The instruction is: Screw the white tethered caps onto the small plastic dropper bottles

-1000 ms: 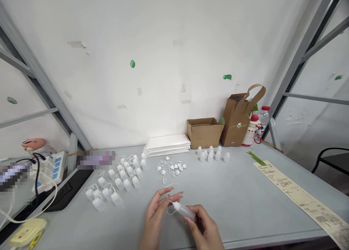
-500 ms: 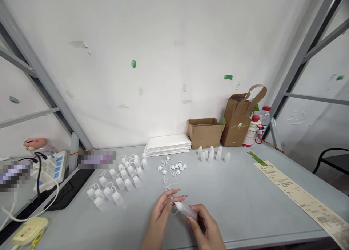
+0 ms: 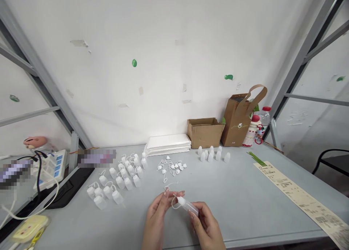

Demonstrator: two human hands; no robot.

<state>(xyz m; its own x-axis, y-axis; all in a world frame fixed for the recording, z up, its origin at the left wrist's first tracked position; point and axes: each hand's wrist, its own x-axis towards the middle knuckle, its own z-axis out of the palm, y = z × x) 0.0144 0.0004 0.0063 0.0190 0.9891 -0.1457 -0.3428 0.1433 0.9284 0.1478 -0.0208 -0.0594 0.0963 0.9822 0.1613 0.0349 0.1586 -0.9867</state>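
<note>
My right hand (image 3: 205,221) is wrapped round a small translucent squeeze bottle (image 3: 191,207), tilted with its white top (image 3: 180,200) toward my left hand. A thin white strap (image 3: 173,206) loops from the top beside my left fingers. My left hand (image 3: 158,210) has its fingers stretched toward the bottle top, the thumb drawn back; nothing shows held in it. Just beyond my left hand lies a loose white strap (image 3: 171,185). Behind it is a pile of white caps with straps (image 3: 174,166).
Several capped bottles (image 3: 128,183) stand at left, several uncapped bottles (image 3: 211,156) at back right. White flat boxes (image 3: 169,142), a cardboard box (image 3: 205,133) and a paper bag (image 3: 237,122) line the wall. A long printed paper (image 3: 294,191) lies right, a power strip (image 3: 58,166) left.
My left thumb has drawn back left from the bottle top. The bottle has shifted slightly up and right in my right hand's grip, and the strap loop shows more fully.
</note>
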